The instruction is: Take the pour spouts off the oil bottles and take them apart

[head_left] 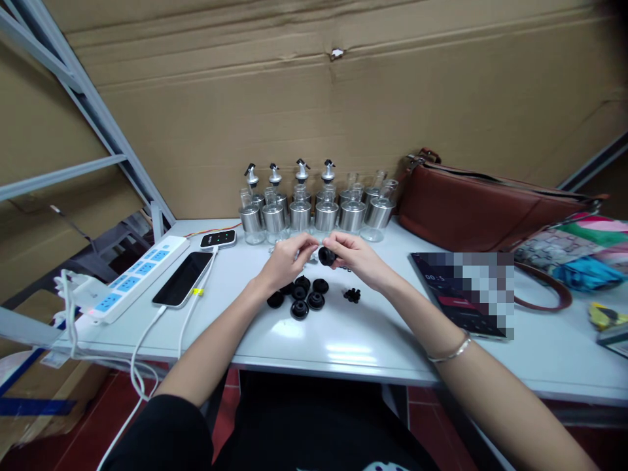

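Between the thumb and fingers of my right hand (354,256) is a round black ringed stopper (327,256). My left hand (289,258) is just left of it, its fingertips pinched together; what they hold, if anything, is too small to make out. Several similar black stoppers (299,309) lie in a loose group on the table below my left hand. A little pile of small black pieces (352,296) sits under my right wrist. Some small shiny parts behind my hands are mostly hidden by them.
Glass bottles with metal sleeves (300,214) stand in rows at the back, some with pourer spouts (301,171). A power strip (142,275), a phone (184,280) and cables are left. On the right are a tablet (441,288) and a brown bag (471,206).
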Motion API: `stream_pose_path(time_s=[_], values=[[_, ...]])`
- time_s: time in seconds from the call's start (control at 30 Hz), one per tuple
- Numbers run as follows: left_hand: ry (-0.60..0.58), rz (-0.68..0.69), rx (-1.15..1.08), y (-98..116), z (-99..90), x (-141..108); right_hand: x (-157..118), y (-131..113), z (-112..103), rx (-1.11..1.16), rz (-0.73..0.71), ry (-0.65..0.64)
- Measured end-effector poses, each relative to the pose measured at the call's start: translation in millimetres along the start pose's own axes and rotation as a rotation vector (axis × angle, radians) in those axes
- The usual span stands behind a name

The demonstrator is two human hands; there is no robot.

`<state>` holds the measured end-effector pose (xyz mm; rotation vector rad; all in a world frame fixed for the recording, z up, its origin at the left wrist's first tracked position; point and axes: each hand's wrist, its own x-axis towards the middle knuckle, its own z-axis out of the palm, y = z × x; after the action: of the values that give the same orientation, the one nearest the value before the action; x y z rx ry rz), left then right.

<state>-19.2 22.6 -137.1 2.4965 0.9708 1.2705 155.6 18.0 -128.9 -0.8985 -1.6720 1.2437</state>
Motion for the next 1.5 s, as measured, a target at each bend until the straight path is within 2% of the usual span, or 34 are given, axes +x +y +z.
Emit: stream_pose_path(time_s=[0.1,0.2,0.3,0.43,0.73,0.87,0.93,0.97,1.1,1.17,1.27,1.4,1.5], values=[[-0.01,0.06,0.169,-5.7,-4.1,-0.5,-2.0,-0.6,2.7,-0.087,-0.014,-0.065],[-0.023,0.092,0.276,-11.7,-10.8,-0.2,-4.7,-0.4,6.6,-0.167,-0.019,-0.187],[-0.018,0.038,0.3,-15.4,-16.3,1.1,-7.3,0.5,9.4,-0.299,-0.007,-0.279],[-0.047,-0.008,0.295,-15.8,-18.0,2.3,-9.4,0.4,10.7,-0.458,0.027,-0.325],[-0.064,0.004,0.283,-14.8,-16.0,1.4,-8.1,-0.4,8.9,-0.554,-0.031,-0.248],[-0.003,0.051,0.341,-15.7,-16.0,2.5,-6.3,1.4,9.1,-0.551,-0.07,-0.204],[0.086,0.079,0.394,-15.9,-17.3,3.0,-5.8,1.9,9.6,-0.561,-0.139,-0.13],[0.141,0.084,0.413,-15.9,-18.2,3.1,-5.7,1.7,9.7,-0.564,-0.189,-0.054],[0.302,0.062,0.342,-14.0,-20.5,3.2,-6.6,-2.7,5.9,-0.469,-0.359,0.457],[0.323,0.062,0.253,-12.0,-19.0,3.0,-6.9,-5.7,2.1,-0.386,-0.393,0.609],[0.34,0.098,0.206,-9.7,-14.3,2.2,-6.0,-7.3,-1.8,-0.323,-0.417,0.652],[0.336,0.203,0.27,-11.7,-10.6,0.7,-4.5,-3.9,-0.5,-0.334,-0.432,0.613],[0.329,0.208,0.288,-15.7,-10.6,-0.3,-4.9,-2.3,1.1,-0.353,-0.463,0.605]])
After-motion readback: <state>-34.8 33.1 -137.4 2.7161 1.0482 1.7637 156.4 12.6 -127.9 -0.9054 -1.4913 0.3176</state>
